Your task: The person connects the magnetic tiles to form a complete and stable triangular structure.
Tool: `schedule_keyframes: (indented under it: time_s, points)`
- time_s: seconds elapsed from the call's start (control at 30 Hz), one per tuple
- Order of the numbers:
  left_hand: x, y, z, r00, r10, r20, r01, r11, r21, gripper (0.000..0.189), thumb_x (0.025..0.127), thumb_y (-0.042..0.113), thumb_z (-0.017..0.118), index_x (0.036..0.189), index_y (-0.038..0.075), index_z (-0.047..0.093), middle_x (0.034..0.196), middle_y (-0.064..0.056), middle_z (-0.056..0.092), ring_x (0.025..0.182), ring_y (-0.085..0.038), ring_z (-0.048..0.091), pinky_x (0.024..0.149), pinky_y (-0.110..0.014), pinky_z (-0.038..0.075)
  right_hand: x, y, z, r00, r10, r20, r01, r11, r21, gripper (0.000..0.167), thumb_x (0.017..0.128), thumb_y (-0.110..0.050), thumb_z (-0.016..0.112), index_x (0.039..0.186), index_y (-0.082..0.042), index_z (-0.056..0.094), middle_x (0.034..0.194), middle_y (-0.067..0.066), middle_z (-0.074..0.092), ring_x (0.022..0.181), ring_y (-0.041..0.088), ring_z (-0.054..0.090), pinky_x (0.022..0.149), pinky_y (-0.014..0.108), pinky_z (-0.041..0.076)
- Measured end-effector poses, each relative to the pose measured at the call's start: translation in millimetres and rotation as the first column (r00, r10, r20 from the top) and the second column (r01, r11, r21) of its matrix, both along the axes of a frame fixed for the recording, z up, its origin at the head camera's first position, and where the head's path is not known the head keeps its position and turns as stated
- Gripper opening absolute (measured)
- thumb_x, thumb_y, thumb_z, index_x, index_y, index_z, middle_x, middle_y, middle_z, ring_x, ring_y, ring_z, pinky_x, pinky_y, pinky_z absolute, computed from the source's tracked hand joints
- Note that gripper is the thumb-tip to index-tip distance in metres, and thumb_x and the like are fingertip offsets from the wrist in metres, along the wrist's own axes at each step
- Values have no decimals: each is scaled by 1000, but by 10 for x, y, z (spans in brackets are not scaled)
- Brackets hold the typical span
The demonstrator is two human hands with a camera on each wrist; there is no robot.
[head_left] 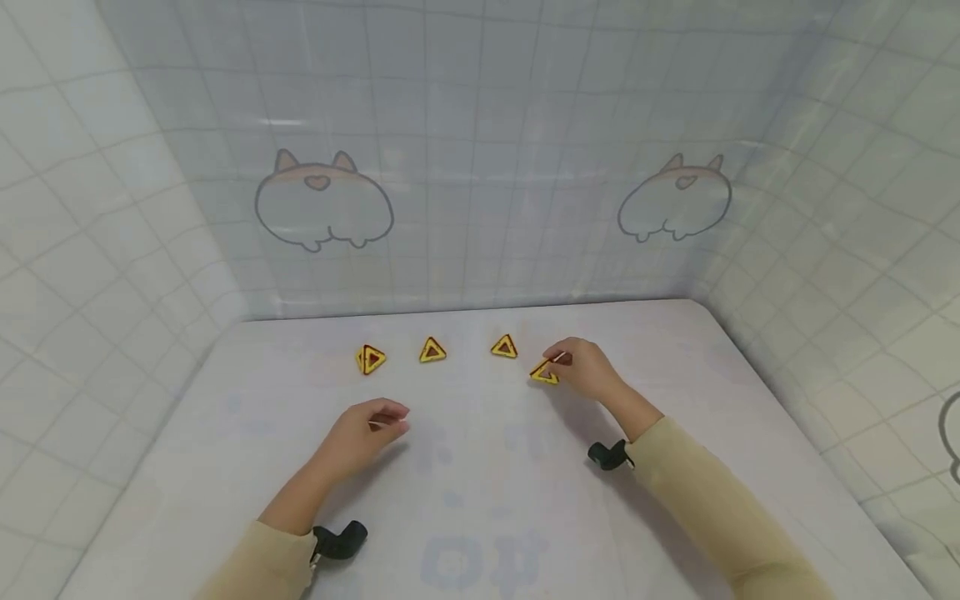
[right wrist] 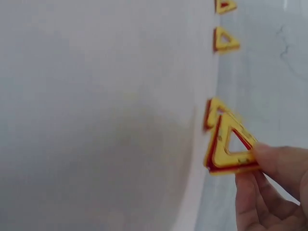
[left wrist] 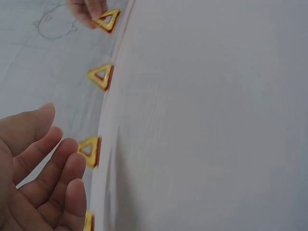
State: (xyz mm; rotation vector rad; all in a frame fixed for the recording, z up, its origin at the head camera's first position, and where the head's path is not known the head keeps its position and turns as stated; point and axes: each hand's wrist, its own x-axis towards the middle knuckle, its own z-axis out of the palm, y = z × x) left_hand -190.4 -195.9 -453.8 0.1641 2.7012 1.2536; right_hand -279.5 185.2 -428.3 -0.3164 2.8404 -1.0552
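My right hand (head_left: 588, 371) pinches one corner of a yellow and red triangle tile (right wrist: 224, 159) with a triangular hole, between thumb and fingers. In the right wrist view another triangle tile (right wrist: 211, 108) shows partly behind the held one. My left hand (head_left: 360, 437) holds nothing, its fingers loosely bent above the table, nearer to me than the tiles. Along the far part of the table lie a triangle tile (head_left: 505, 347) right of the middle, one (head_left: 432, 351) left of it, and two overlapping triangle tiles (head_left: 372, 359) farthest left.
The white table (head_left: 480, 467) meets a pale grid-patterned back wall (head_left: 480, 167) with two cartoon animal drawings. Similar side walls (head_left: 97, 250) close in on the left and right. A black wrist device (head_left: 341, 540) sits at each sleeve cuff.
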Motion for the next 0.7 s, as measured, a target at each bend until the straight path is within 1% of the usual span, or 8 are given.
schedule_keyframes:
  time_s: [0.2,0.37,0.57,0.67,0.7]
  points:
    - [41,-228,36,998,43,-47,-44,999,-8,35,96,32,69,122,10,67,115,-4,68,107,-25,63,92,-44,51,-182,176,-86,993,-115,11,115,993,17,22,96,-10,68,116,-3,71,112,14,68,98,26,66,73,33,54]
    - [59,-384,33,993,99,-68,-100,995,-11,41,96,36,68,126,8,65,117,-9,66,108,-28,61,93,-45,50,-285,279,-118,986,-166,0,166,986,21,24,98,-10,65,119,0,69,114,18,68,102,30,65,77,36,54]
    - [54,-540,65,979,193,-67,-194,981,-14,47,98,39,65,130,6,62,126,-15,63,114,-30,57,95,-46,48,-324,340,-124,980,-199,-13,199,980,14,26,97,-9,65,121,1,68,116,19,68,106,33,64,81,40,54]
    - [62,-619,107,970,235,-62,-236,972,-17,50,98,42,64,133,6,59,130,-18,59,116,-33,55,94,-46,49,-321,361,-115,979,-202,-8,202,979,6,29,98,-11,65,124,1,67,118,19,67,108,34,64,82,40,54]
    - [67,-646,122,967,247,-69,-249,968,-20,52,98,43,63,133,5,59,131,-19,59,117,-34,55,94,-47,49,-314,371,-107,979,-204,-6,204,979,-1,30,98,-12,64,126,0,66,119,19,67,108,34,64,83,41,54]
